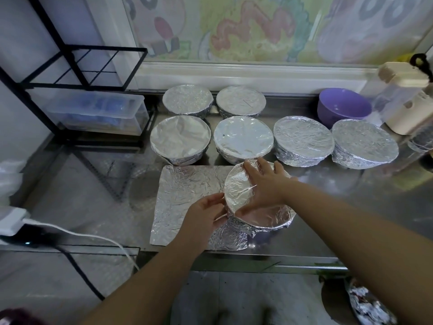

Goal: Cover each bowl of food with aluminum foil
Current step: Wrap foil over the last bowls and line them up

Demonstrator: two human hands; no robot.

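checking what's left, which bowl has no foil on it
The purple bowl at the back right: it stands open and bare, while the other bowls are all foil-covered.

Six foil-wrapped bowls [243,137], upright: two behind, four in a row before them, foil taut over rims and crimped down the sides. Nearest: seventh bowl [264,216], foil across its top, standing on the right end of a flat crinkled foil sheet [187,202]. Purple bowl [343,106], uncovered, back right.
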